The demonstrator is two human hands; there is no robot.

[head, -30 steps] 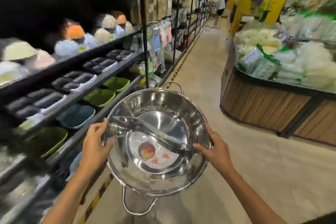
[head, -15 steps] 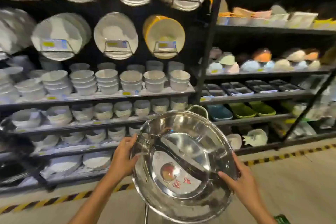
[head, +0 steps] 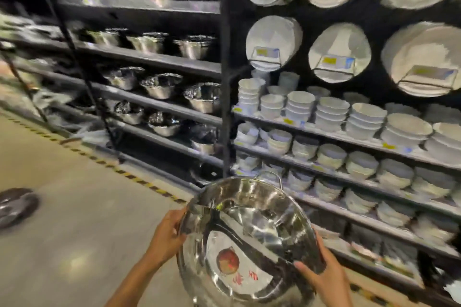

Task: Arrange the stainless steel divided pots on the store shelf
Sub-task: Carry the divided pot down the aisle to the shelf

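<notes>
I carry a shiny stainless steel divided pot (head: 249,239) at the bottom centre, tilted toward me. A curved divider crosses its inside, and a red round sticker lies on its bottom. My left hand (head: 166,237) grips the left rim. Gripping the right rim is my right hand (head: 324,274). One loop handle sticks up at the pot's far edge. Ahead on the left, a dark store shelf (head: 154,58) carries several steel pots and bowls (head: 159,85) on its tiers.
White bowls in stacks (head: 331,112) and displayed plates (head: 339,52) fill the shelving on the right. A black upright post (head: 225,82) separates the two shelf bays. Yellow-black floor tape (head: 119,171) runs along the shelf base. A dark blurred object (head: 15,204) lies on the floor at left.
My view has swung left along the shelving, from the aisle to the white bowls, now reaching the steel-pot bay. Both hands keep hold of the pot.
</notes>
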